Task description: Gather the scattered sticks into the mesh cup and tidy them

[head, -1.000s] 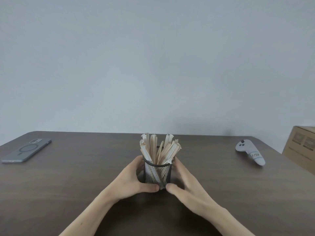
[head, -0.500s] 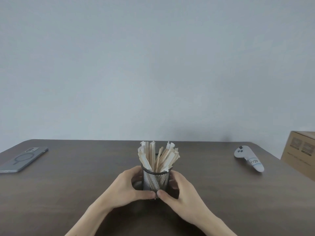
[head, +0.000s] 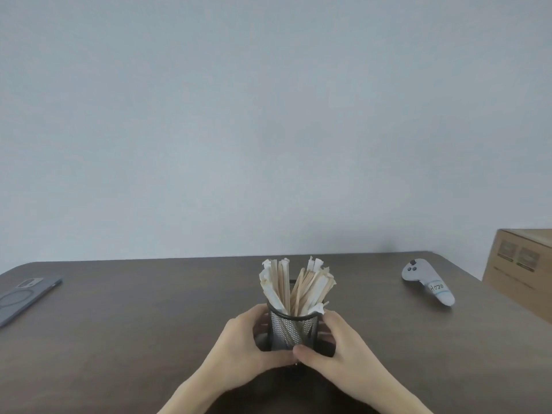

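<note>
A black mesh cup stands upright on the dark wooden table, near the front middle. Several wooden sticks, some in white paper sleeves, stand bunched inside it and fan out above the rim. My left hand wraps the cup's left side with the thumb across its lower front. My right hand wraps the right side, its thumb meeting the left thumb at the cup's base. No loose sticks lie on the table in view.
A grey phone lies face down at the table's left edge. A white handheld controller rests at the back right. A cardboard box stands beyond the table's right corner. A plain wall rises behind.
The view has tilted upward, so the table sits lower in frame. Both hands have closed in tighter around the cup, thumbs now touching at its base.
</note>
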